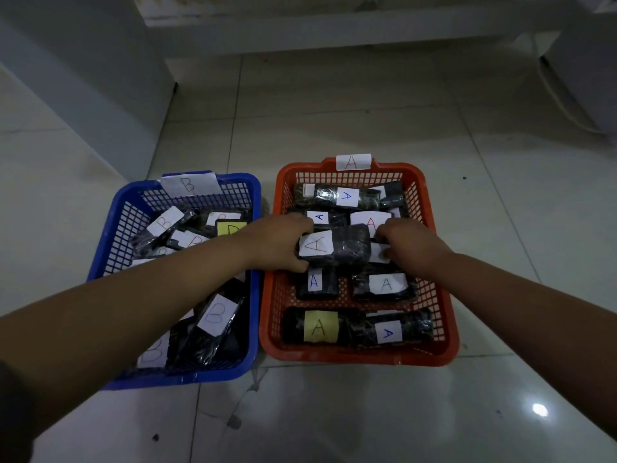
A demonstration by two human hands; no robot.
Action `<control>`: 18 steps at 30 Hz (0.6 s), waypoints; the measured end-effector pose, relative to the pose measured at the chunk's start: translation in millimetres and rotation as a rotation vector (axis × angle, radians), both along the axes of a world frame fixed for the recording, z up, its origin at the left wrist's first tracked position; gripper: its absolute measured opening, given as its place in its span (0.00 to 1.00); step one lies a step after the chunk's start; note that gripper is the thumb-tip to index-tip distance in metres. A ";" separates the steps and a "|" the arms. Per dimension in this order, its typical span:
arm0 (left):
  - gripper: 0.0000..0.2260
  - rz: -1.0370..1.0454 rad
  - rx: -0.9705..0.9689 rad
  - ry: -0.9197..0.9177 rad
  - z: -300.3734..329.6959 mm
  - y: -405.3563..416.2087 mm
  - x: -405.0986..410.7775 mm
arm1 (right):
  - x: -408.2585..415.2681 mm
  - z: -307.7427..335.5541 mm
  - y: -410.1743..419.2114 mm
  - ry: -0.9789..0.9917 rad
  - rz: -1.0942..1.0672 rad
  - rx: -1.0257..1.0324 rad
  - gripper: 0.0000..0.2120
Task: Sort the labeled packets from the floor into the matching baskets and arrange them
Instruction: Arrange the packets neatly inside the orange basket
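Observation:
Two baskets stand side by side on the tiled floor. The red basket [440, 295], tagged A on its far rim, holds several dark packets with A labels. The blue basket [110, 228], tagged B, holds several dark packets with B labels in a loose heap. Both hands are over the middle of the red basket. My left hand [277, 243] grips the left end of a dark packet with a red A label [347, 247]. My right hand [409, 245] holds its right end, fingers curled round it and partly hiding a white label beneath.
A white wall or cabinet base [100, 95] runs along the left, close behind the blue basket. A low white ledge [334, 31] crosses the back, and a white cable [567, 105] trails at the far right. Bare floor tiles [334, 412] lie in front of the baskets.

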State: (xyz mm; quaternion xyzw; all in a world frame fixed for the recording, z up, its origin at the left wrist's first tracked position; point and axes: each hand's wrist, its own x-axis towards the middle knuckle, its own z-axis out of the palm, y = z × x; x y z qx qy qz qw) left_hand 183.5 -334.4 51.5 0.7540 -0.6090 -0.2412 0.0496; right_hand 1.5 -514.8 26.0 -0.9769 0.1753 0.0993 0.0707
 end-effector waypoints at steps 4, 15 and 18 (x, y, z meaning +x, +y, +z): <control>0.23 -0.002 0.007 -0.040 -2.4 -1.4 -5.0 | -1.3 3.1 -3.0 0.009 0.043 -0.024 0.13; 0.18 0.157 -0.051 0.133 15.0 -4.7 7.7 | -3.9 0.1 -7.5 -0.104 -0.130 0.192 0.18; 0.19 0.135 -0.014 0.134 14.1 -3.1 3.1 | -6.6 4.9 -13.5 -0.192 -0.234 0.331 0.15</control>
